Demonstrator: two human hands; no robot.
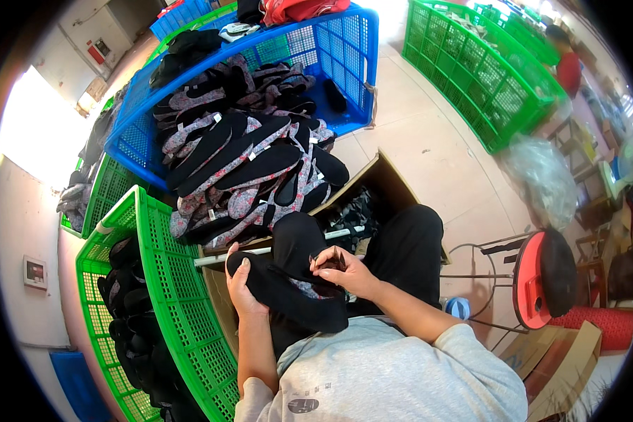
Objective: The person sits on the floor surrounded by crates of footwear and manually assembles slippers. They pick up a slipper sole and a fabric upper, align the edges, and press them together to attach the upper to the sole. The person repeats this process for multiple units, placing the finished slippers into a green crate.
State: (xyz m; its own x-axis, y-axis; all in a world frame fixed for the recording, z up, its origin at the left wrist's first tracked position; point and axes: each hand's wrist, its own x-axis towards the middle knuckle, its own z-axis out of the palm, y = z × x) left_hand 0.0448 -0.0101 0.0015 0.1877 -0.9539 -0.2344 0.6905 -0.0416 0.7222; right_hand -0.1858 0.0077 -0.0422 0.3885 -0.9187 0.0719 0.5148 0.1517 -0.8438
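The black cloth shoe lies across the person's lap, just in front of the open cardboard box. The left hand comes up from the lower edge with the forearm nearly straight, its fingers wrapped around the shoe's toe end nearest the green crate. The right hand reaches in with the elbow bent and the wrist turned inward, fingers pinched narrow on the shoe's upper edge on the side nearer the box.
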